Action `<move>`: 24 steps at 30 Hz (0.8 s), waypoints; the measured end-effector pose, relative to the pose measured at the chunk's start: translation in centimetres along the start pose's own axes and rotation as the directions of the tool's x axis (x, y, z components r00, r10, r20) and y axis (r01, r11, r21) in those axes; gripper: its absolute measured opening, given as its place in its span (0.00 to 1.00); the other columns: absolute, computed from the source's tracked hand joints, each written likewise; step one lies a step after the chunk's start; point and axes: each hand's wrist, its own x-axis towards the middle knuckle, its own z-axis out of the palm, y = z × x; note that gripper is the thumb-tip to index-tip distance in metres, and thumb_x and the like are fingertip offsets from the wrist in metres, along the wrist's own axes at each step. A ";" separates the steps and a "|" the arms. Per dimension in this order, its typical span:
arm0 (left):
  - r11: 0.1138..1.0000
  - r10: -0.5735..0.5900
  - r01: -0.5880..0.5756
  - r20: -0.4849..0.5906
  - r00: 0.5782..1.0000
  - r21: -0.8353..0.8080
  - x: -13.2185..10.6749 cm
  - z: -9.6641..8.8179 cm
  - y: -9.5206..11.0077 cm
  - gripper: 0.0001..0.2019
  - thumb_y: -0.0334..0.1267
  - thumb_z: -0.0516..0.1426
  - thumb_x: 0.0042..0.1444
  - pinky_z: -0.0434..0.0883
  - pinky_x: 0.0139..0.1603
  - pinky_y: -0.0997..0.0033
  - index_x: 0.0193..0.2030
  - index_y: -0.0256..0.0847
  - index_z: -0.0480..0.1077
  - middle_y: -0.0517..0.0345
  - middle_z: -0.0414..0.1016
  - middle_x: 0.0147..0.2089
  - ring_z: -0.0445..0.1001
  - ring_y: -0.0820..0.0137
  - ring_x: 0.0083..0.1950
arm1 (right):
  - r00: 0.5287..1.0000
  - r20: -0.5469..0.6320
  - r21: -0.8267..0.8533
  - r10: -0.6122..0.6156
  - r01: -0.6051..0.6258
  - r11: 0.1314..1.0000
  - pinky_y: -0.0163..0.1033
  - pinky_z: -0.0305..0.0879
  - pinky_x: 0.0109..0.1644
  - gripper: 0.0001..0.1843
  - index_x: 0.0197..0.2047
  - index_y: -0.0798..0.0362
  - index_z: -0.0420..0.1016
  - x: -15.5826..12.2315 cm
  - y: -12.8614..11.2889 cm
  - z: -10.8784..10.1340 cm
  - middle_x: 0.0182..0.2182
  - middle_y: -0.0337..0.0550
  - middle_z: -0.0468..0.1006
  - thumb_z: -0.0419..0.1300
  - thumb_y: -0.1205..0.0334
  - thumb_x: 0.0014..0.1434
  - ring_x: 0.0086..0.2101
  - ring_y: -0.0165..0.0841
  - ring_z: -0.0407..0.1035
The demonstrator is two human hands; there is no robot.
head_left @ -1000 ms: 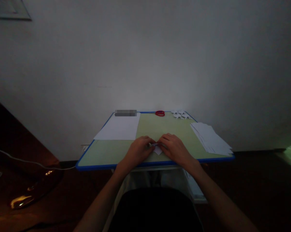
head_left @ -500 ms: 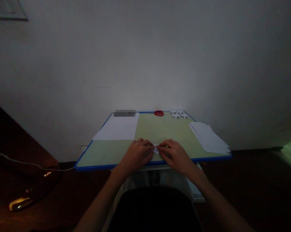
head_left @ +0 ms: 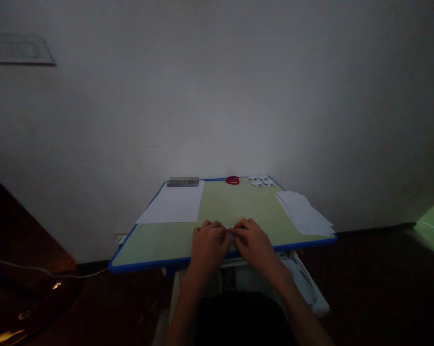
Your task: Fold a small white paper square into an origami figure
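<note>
Close to the front edge of the green tabletop, my left hand and my right hand meet fingertip to fingertip. Between them they pinch a small folded piece of white paper, mostly covered by the fingers, so its exact shape is hidden. Both hands are closed, thumbs and forefingers pressed on the paper. At the back right of the table lie several small folded white paper pieces with pointed ends. Red-handled scissors rest near the back edge.
The green table has a blue rim and stands against a grey wall. White sheets are stacked at the right, another large sheet at the left. A blurred-out item lies behind it. A white cable runs at the left.
The camera view has tilted up, so the table sits lower in the picture. My hands have drawn closer together around the folded paper, which is now more covered by the fingers.
</note>
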 end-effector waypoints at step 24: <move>0.306 -0.218 0.068 0.000 0.976 -0.950 3.9 0.5 -2.3 0.18 0.43 0.71 0.45 0.73 0.42 0.66 0.42 0.38 0.78 0.53 0.82 0.34 0.80 0.65 0.37 | 0.949 -0.015 0.868 0.315 -0.144 0.474 0.41 0.70 0.44 0.22 0.46 0.51 0.76 3.7 1.2 0.3 0.37 0.42 0.82 0.71 0.49 0.53 0.40 0.39 0.76</move>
